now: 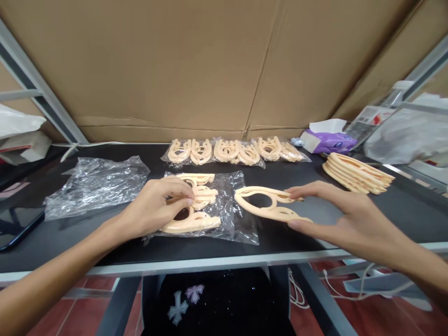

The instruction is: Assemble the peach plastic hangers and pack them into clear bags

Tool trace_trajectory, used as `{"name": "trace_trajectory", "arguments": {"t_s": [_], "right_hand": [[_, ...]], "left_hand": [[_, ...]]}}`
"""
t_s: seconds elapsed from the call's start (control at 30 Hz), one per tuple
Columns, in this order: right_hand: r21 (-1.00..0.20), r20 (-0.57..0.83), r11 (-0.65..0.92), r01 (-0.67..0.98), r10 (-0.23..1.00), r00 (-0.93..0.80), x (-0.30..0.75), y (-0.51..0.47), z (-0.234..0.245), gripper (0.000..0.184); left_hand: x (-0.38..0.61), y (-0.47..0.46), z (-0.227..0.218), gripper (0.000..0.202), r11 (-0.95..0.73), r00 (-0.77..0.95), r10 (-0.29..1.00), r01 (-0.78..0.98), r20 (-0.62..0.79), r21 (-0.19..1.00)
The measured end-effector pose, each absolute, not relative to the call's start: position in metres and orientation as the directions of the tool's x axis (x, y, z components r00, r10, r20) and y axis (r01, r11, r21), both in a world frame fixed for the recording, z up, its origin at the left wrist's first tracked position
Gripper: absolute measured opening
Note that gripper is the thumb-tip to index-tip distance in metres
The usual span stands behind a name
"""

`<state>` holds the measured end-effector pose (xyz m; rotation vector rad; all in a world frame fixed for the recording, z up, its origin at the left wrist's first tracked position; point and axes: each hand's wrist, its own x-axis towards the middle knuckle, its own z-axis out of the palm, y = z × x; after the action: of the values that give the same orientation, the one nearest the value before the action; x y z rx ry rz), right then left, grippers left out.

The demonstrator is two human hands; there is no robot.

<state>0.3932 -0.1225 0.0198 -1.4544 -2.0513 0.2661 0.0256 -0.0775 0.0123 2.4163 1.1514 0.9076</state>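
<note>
A beige folding hanger (257, 210), folded up, is held at its two narrow ends between the thumb and fingers of my right hand (336, 214). It hovers just right of a clear plastic bag (245, 233) lying on the black table. Inside that bag are more beige folding hangers (196, 226), placed one above another. My left hand (163, 205) rests over the bag's left part, thumb and forefinger pinched at the middle hanger. Whether plastic lies between those fingers and the hanger is hard to see.
Packed bags of hangers (227, 151) line the table's back. A stack of loose hangers (357, 172) lies right, near a purple tissue pack (329, 140). Several flat clear bags (98, 186) lie left, beside a phone-like dark device (17, 228). Cardboard (175, 65) walls the back.
</note>
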Motion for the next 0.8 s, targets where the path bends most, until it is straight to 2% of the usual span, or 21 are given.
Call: {"name": "trace_trajectory", "arguments": {"t_s": [0.1,0.23,0.4,0.5,0.63,0.7,0.8], "right_hand": [[-0.478,0.378,0.492,0.728,0.863,-0.334,0.379,-0.114,0.020,0.036],[-0.510,0.388,0.548,0.663,0.835,-0.391,0.360,-0.098,0.022,0.035],[-0.521,0.399,0.663,0.537,0.746,-0.534,0.308,-0.076,0.020,0.033],[-0.538,0.356,0.692,0.482,0.704,-0.614,0.288,-0.066,0.017,0.039],[-0.564,0.352,0.614,0.552,0.784,-0.512,0.304,-0.060,0.011,0.048],[-0.539,0.339,0.575,0.615,0.817,-0.467,0.316,-0.056,0.008,0.045],[-0.469,0.276,0.566,0.678,0.823,-0.497,0.314,-0.051,0.005,0.038]], "left_hand": [[0.025,-0.079,0.012,0.018,-0.613,0.423,0.790,0.563,0.445,0.554],[0.026,-0.081,0.011,0.015,-0.591,0.359,0.806,0.539,0.471,0.600],[0.027,-0.081,0.009,0.015,-0.627,0.370,0.777,0.519,0.509,0.581],[0.025,-0.081,0.008,0.015,-0.651,0.379,0.756,0.515,0.533,0.557],[0.023,-0.081,0.009,0.015,-0.621,0.356,0.781,0.530,0.512,0.578],[0.023,-0.081,0.009,0.015,-0.615,0.358,0.787,0.526,0.502,0.588],[0.023,-0.080,0.009,0.015,-0.626,0.375,0.779,0.511,0.502,0.589]]}}
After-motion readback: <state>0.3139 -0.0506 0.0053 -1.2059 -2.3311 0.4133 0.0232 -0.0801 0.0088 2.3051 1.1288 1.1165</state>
